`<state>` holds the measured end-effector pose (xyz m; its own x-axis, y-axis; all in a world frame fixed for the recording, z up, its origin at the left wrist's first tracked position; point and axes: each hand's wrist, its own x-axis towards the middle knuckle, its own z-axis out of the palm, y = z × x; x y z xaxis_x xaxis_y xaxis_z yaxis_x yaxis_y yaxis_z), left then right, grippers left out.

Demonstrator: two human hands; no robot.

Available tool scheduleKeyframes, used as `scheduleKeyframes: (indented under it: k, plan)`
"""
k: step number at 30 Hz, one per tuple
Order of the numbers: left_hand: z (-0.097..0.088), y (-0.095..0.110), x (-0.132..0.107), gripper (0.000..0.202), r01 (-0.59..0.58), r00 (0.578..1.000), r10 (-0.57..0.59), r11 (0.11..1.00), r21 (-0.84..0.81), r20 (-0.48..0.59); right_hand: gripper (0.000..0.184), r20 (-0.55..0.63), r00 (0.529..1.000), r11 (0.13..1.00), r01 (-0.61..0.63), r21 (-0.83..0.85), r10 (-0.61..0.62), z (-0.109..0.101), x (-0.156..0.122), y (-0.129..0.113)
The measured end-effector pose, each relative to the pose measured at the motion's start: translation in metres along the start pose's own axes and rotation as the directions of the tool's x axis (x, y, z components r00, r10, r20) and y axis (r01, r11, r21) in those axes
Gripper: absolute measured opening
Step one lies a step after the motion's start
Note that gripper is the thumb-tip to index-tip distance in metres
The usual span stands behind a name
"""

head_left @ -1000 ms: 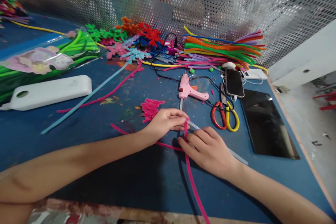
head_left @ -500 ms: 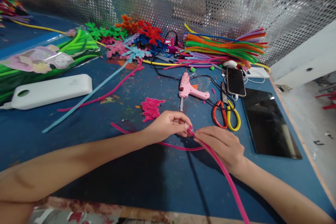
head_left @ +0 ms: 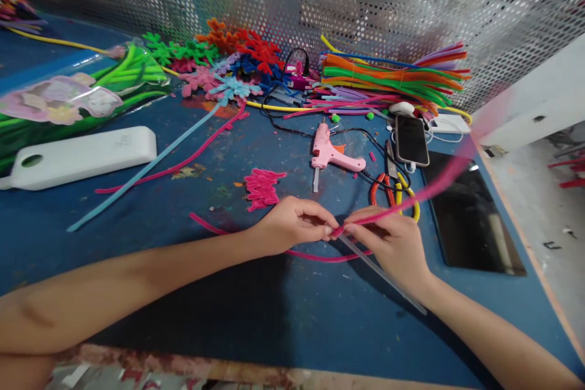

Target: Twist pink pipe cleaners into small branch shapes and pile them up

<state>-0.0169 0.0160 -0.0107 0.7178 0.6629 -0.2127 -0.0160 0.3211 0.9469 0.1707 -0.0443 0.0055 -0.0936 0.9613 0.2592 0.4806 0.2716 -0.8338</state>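
Note:
My left hand [head_left: 292, 224] pinches one end of a pink pipe cleaner [head_left: 434, 186] at the middle of the blue table [head_left: 228, 298]. My right hand [head_left: 393, 242] is closed on the same pipe cleaner and on a clear stick [head_left: 379, 271] that slants down to the right under my wrist. The pipe cleaner's free length sweeps up to the right, blurred, over the scissors and the tablet. Another stretch of pink pipe cleaner [head_left: 214, 228] lies on the table under my hands.
A pile of short pink pieces [head_left: 261, 187], a pink glue gun [head_left: 329, 155], scissors [head_left: 388, 186], a phone [head_left: 410, 140] and a dark tablet [head_left: 470, 213] lie beyond my hands. Pipe cleaner bundles [head_left: 393, 82], finished flowers [head_left: 228, 64] and a white case [head_left: 77, 155] line the back and left.
The long free end of the pink pipe cleaner has swung from down near the table's front edge round to the upper right. My right hand shifted right; the clear stick shows again.

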Motion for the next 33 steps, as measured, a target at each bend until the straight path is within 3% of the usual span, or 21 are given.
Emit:
scheduleKeyframes:
  k: [4,7,12,17,20,23,25,27,29,33]
  plan:
    - [0.001,-0.001,-0.002,0.014,-0.044,0.999,0.044,0.997,0.06,0.011,0.014,0.108,0.957,0.928,-0.287,0.239,0.268,0.001,0.003,0.003]
    - [0.002,-0.001,-0.003,0.014,-0.038,0.999,0.038,0.997,0.071,-0.001,0.02,0.194,0.901,0.836,-0.432,0.34,0.387,0.002,0.004,0.005]
    - [0.003,-0.002,-0.003,0.013,-0.001,1.0,0.001,0.999,0.033,-0.015,0.021,0.222,0.88,0.77,-0.474,0.426,0.419,0.003,0.005,0.004]
    - [0.003,-0.002,-0.002,0.012,0.008,1.0,-0.008,1.0,0.005,-0.017,0.021,0.212,0.893,0.778,-0.449,0.439,0.396,0.004,0.005,0.004]
    - [0.003,-0.002,0.0,0.013,0.018,0.999,-0.018,1.0,-0.016,-0.032,0.016,0.12,0.949,0.891,-0.315,0.328,0.291,0.003,0.004,0.003]
    - [0.002,0.0,0.002,0.014,0.035,0.998,-0.037,0.998,-0.045,-0.049,0.007,-0.005,1.0,0.997,-0.001,0.075,0.002,-0.001,0.001,0.002]
    - [0.002,0.001,0.003,0.013,0.04,0.997,-0.044,0.997,-0.07,-0.056,0.011,0.008,0.97,0.969,0.244,-0.044,-0.243,-0.004,-0.002,0.002]
    - [0.002,0.002,0.004,0.01,0.037,0.997,-0.043,0.995,-0.094,-0.06,0.021,0.062,0.907,0.903,0.421,-0.087,-0.417,-0.006,-0.004,0.002]
    - [0.002,0.002,0.004,0.008,0.028,0.997,-0.035,0.994,-0.108,-0.064,0.028,0.086,0.87,0.864,0.493,-0.102,-0.486,-0.008,-0.006,0.003]
    - [0.001,0.003,0.003,0.009,0.004,0.998,-0.01,0.995,-0.102,-0.054,0.026,0.069,0.897,0.889,0.442,-0.118,-0.436,-0.008,-0.005,0.004]
